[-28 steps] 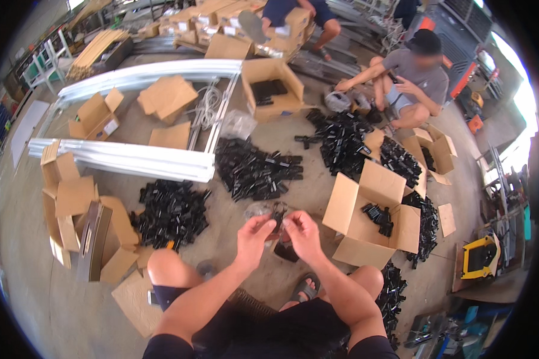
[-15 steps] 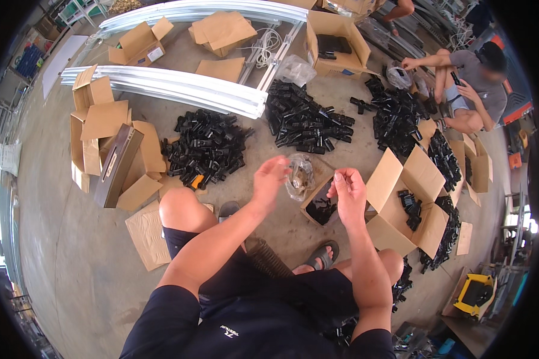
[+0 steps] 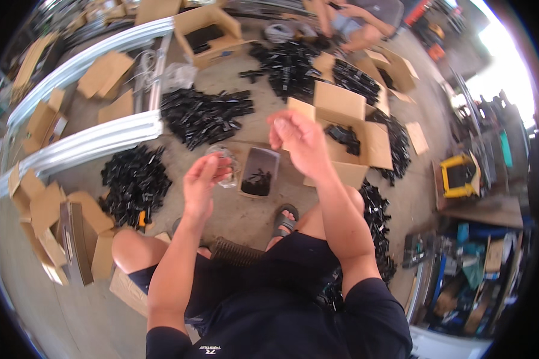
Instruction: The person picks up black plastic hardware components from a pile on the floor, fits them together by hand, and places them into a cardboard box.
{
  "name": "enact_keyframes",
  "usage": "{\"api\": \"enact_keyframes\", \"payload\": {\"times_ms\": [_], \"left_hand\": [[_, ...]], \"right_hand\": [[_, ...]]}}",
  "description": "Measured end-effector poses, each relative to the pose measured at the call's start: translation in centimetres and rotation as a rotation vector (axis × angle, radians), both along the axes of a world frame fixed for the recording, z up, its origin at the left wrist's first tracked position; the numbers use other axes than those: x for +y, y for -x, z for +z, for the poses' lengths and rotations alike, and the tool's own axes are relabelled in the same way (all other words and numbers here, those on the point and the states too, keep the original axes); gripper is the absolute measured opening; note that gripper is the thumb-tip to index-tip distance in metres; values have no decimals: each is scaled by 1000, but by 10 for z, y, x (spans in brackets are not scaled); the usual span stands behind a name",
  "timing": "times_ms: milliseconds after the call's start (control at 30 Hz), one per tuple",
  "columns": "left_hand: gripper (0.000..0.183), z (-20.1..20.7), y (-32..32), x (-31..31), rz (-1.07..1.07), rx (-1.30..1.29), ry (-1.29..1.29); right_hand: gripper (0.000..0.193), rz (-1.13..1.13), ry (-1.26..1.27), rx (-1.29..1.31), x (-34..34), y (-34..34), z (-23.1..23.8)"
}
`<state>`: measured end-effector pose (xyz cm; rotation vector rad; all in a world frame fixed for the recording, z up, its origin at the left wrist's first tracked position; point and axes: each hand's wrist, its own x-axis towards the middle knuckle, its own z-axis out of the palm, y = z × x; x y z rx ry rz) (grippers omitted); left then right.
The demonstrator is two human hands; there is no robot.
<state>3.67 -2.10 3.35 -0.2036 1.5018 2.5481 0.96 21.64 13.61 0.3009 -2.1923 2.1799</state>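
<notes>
To the right of a jumbled heap of glossy black parts [image 3: 135, 182], the left hand [image 3: 200, 176] curls beside a crumpled clear plastic bag [image 3: 235, 166]; whether it pinches anything cannot be told. Next, a small rectangular box [image 3: 263, 157] holds tiny dark pieces [image 3: 257, 181]. The right hand [image 3: 299, 140], fingers bent, grip equally unclear, is near an open cardboard carton [image 3: 340, 100] containing black components [image 3: 343, 139].
</notes>
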Motion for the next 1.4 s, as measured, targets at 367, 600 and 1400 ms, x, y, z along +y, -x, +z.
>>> {"api": "enact_keyframes", "payload": {"times_ms": [367, 600, 1400], "left_hand": [[29, 122, -41, -10, -219, 308, 359], [29, 160, -7, -32, -314, 348, 717], [45, 90, 92, -26, -620, -87, 1273]], "right_hand": [[26, -571, -255, -59, 264, -21, 19], [34, -672, -708, -429, 394, 16, -140], [60, -824, -932, -617, 458, 119, -391]]}}
